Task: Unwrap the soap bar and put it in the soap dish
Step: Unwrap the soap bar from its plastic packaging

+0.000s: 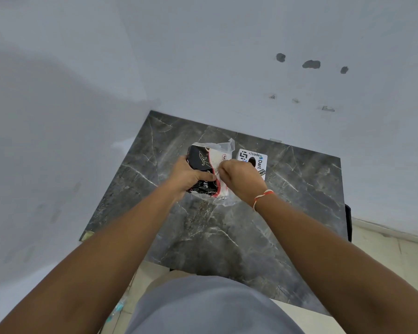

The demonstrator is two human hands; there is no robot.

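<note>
The wrapped soap bar, in a black, red and white printed wrapper with clear plastic ends, sits above a dark marble table. My left hand grips its black left side, thumb across the front. My right hand pinches the white right edge of the wrapper with curled fingers. A red and white thread circles my right wrist. A white box with stickers sits just behind my right hand; I cannot tell whether it is the soap dish.
The table stands in a corner of two pale grey walls. Its front and right edges drop to a light tiled floor. Bare marble lies between my forearms.
</note>
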